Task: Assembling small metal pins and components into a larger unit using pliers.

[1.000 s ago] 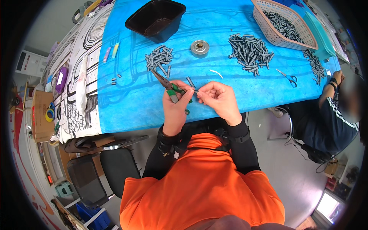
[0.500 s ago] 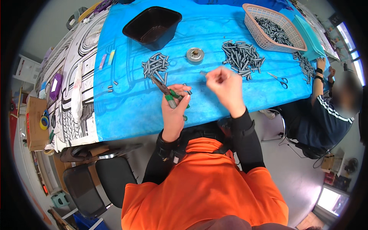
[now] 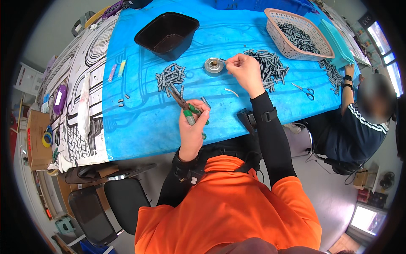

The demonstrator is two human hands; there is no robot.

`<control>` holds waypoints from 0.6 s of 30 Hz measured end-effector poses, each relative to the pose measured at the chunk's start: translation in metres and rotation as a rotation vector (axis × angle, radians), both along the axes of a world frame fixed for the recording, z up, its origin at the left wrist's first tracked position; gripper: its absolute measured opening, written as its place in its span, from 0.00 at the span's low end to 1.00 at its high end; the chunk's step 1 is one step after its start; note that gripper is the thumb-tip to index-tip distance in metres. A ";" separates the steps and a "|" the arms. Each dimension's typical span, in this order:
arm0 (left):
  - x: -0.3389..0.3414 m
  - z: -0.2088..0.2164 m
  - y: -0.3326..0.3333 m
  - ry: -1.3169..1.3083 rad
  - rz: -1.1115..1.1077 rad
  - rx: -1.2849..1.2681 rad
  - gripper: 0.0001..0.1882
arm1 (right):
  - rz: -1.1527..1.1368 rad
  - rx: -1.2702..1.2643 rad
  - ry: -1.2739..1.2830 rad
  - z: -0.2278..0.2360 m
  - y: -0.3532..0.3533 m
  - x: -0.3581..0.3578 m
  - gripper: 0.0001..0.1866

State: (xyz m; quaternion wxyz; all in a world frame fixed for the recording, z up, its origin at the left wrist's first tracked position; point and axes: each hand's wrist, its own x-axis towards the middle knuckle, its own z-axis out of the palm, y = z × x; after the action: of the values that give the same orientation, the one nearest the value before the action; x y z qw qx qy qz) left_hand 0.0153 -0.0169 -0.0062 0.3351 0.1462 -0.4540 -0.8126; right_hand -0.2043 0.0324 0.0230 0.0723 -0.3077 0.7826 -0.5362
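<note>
My left hand (image 3: 191, 134) is closed around pliers (image 3: 189, 117) with green handles, their jaws pointing up and left toward a pile of short grey-black pieces (image 3: 170, 75). A short dark piece (image 3: 205, 102) sticks out at the fingertips of the same hand. My right hand (image 3: 246, 73) is in a pinch beside a small round metal burner-like can (image 3: 213, 66). From its fingertips a small dark piece (image 3: 223, 60) juts over the can's rim; its kind is too small to tell. Behind that hand lies a larger pile of grey-black pieces (image 3: 274, 70).
A black tub (image 3: 175, 44) stands beyond the left pile. At the far right are a pink basket (image 3: 275, 36) of pieces and a teal tray (image 3: 338, 46). Blue scissors (image 3: 310, 94) and a pale strip (image 3: 231, 92) lie nearer. A co-worker (image 3: 363, 131) sits at right.
My right hand has moved up and away from me, bringing its small piece to the can. A pale strip now shows on the table below it. The left hand still holds the pliers.
</note>
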 end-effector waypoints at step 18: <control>0.001 0.004 0.001 -0.019 0.016 -0.005 0.15 | 0.089 -0.037 -0.091 -0.004 -0.002 -0.001 0.06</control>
State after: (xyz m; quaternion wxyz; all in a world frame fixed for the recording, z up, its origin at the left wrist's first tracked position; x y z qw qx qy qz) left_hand 0.0163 -0.0156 -0.0024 0.3377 0.1569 -0.4581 -0.8071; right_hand -0.2051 0.0302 0.0193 0.1259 -0.3189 0.7541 -0.5602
